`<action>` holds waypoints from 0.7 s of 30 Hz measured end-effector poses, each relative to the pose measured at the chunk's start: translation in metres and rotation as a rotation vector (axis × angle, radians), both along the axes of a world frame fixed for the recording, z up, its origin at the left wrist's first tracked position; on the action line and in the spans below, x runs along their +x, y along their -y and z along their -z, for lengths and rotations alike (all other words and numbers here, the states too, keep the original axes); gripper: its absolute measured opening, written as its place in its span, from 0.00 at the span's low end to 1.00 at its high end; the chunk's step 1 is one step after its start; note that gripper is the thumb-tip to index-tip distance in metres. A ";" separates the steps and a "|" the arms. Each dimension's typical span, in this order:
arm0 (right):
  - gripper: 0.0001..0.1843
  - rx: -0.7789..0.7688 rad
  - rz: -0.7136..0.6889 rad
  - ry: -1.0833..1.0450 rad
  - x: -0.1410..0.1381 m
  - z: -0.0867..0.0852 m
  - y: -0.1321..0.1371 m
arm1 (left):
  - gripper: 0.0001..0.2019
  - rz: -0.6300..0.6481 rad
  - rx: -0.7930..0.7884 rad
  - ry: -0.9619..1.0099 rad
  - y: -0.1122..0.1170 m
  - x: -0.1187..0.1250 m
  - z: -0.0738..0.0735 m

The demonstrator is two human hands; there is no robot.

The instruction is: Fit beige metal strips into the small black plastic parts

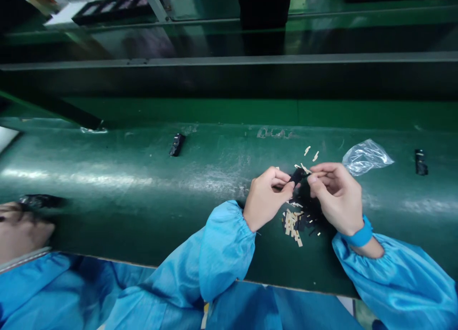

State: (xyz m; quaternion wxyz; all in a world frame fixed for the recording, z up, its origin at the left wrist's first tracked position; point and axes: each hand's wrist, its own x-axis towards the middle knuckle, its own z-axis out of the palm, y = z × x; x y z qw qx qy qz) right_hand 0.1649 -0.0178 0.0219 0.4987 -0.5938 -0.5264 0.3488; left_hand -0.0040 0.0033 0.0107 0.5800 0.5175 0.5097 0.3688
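Observation:
Between the thumb and fingers of my left hand (pixel 269 192) is a small black plastic part (pixel 296 176), tilted up to the right. My right hand (pixel 336 191) is closed in a pinch at the part's upper right end; what its fingertips hold, if anything, is too small to make out. Just below both hands lies a pile of small cream-coloured strips (pixel 293 226), mixed with little black pieces (pixel 307 221). A few more cream strips (pixel 316 156) are scattered beyond my fingers.
A clear plastic bag (pixel 367 157) lies right of my hands. Similar black parts rest on the green surface, one far right (pixel 421 162), one left of centre (pixel 176 144). At the left edge, a co-worker's hand (pixel 23 232) is near another dark object (pixel 40 201). A metal rail (pixel 229 61) crosses behind.

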 end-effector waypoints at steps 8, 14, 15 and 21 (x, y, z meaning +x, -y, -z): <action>0.07 -0.019 -0.019 -0.003 -0.003 0.002 0.002 | 0.05 0.007 -0.023 0.029 0.002 -0.001 0.000; 0.08 -0.043 0.003 0.019 -0.004 0.003 0.003 | 0.04 0.005 0.077 -0.022 0.004 0.001 -0.001; 0.08 -0.048 0.010 0.021 -0.004 0.003 0.003 | 0.04 0.003 0.086 -0.029 0.005 0.001 -0.002; 0.07 -0.021 0.043 0.090 -0.004 0.007 0.005 | 0.04 0.006 0.135 -0.080 0.006 0.001 -0.006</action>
